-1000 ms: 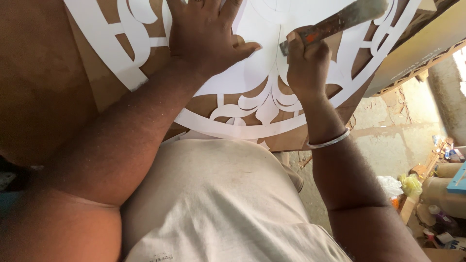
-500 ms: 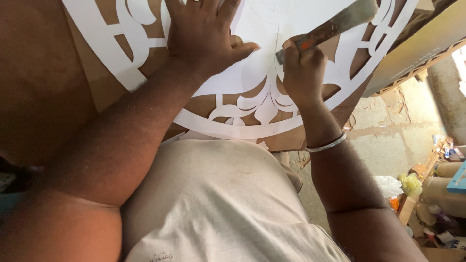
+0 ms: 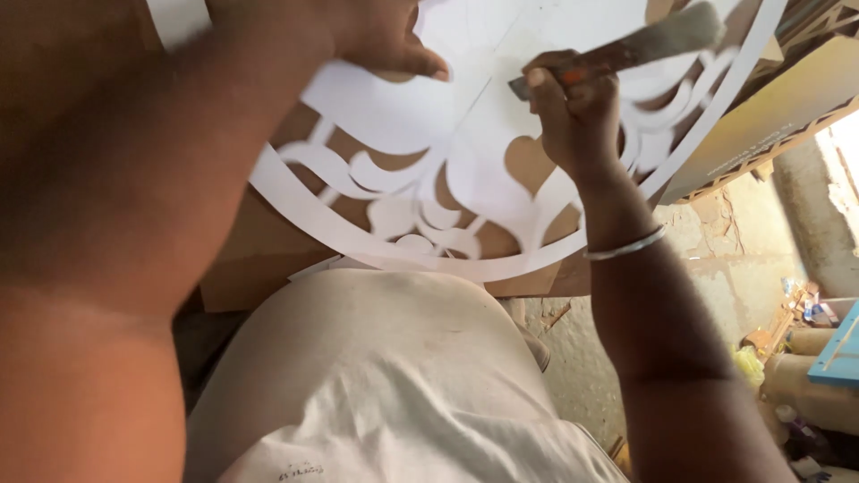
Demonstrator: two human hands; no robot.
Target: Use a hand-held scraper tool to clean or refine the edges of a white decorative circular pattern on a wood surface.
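Hands on a white cut-out panel

The right hand (image 3: 573, 112) is clenched around a flat metal blade (image 3: 640, 45) (it juts beyond the knuckles); the left hand (image 3: 371, 36) presses the white fretwork panel (image 3: 465, 170) beneath its fingertips, grasping nothing.

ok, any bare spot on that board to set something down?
Bare brown board left of the white cutout's rim, near the person's torso. Crowded up top: left hand presses the cutout, right hand grips the blade tool.
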